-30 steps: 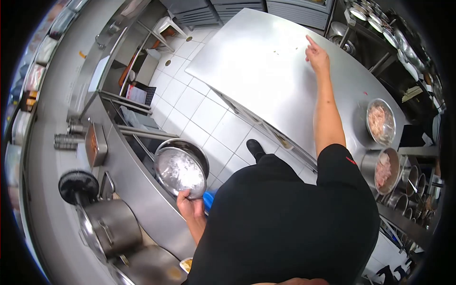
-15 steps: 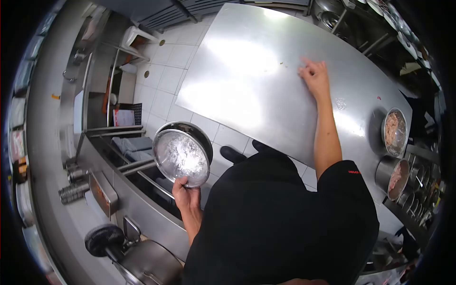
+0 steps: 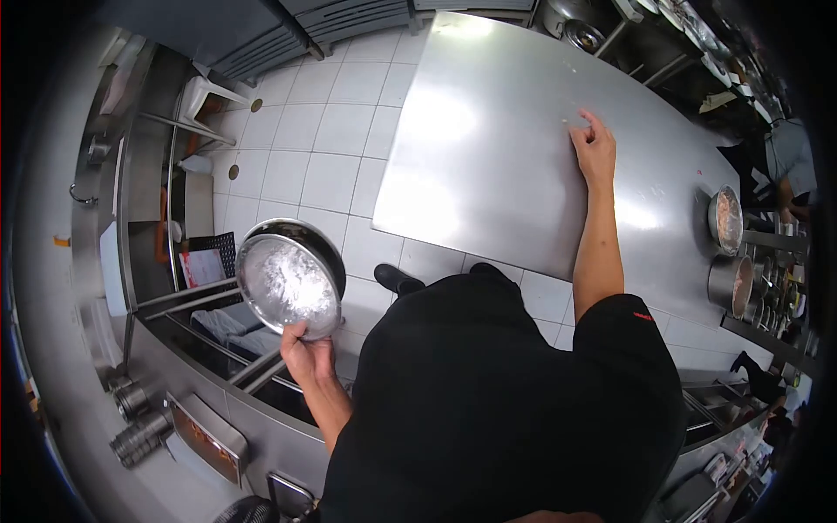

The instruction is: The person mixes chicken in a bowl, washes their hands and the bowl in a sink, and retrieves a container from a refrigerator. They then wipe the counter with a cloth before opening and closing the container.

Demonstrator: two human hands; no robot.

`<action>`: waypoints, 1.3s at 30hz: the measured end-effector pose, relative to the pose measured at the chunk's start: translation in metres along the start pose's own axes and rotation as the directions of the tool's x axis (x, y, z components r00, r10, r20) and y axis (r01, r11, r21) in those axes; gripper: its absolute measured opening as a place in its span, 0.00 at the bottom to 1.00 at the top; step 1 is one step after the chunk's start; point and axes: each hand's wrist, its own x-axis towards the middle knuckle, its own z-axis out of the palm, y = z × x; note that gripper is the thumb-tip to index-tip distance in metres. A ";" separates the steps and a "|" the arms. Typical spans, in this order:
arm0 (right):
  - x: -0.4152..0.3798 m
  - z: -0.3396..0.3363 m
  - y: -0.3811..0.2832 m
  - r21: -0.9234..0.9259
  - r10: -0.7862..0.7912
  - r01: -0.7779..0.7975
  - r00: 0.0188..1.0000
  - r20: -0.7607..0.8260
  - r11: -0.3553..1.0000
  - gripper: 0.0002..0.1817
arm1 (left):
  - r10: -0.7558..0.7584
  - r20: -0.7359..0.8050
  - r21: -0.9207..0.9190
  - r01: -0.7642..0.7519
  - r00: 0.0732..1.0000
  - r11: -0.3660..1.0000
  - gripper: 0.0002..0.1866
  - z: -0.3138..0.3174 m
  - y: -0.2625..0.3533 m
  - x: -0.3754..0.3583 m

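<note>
My left hand (image 3: 309,357) grips the near rim of a shiny metal bowl (image 3: 286,277), thumb on the inside and fingers beneath. Whitish residue or glare shows across the inside of the bowl. A second metal rim (image 3: 330,253) shows just behind it, held together with it. The pair is tilted and held over the floor, left of the table. My right hand (image 3: 597,157) reaches over the steel table (image 3: 488,157) with thumb and fingers apart and slightly bent, holding nothing. Small pale bits lie on the steel by its fingertips.
A bowl of pinkish food (image 3: 725,220) stands at the table's right end, near a deep pot (image 3: 731,286). On the left runs a steel counter with a tray (image 3: 207,440). A white stool (image 3: 209,109) stands on the tiled floor. Another person (image 3: 792,170) is at the far right.
My view has swung, so the table sits further right. The bowls are still in my left hand, further left in view. My right hand remains over the table, its fingers slightly less curled.
</note>
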 end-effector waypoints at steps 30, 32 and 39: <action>0.200 0.384 -0.112 -0.007 -0.569 0.578 0.805 0.167 0.816 0.25 | 0.293 -0.354 -0.239 -0.389 0.888 0.890 0.31 -0.070 0.149 0.186; 0.132 0.459 -0.208 0.176 -0.625 0.617 0.657 0.422 0.767 0.25 | 0.405 -0.409 -0.231 -0.522 0.818 0.821 0.29 -0.073 0.133 0.193; -0.040 0.683 -0.359 0.565 -0.790 0.653 0.085 0.608 0.504 0.21 | 0.617 -0.375 -0.189 -0.709 0.692 0.679 0.30 -0.172 0.136 0.268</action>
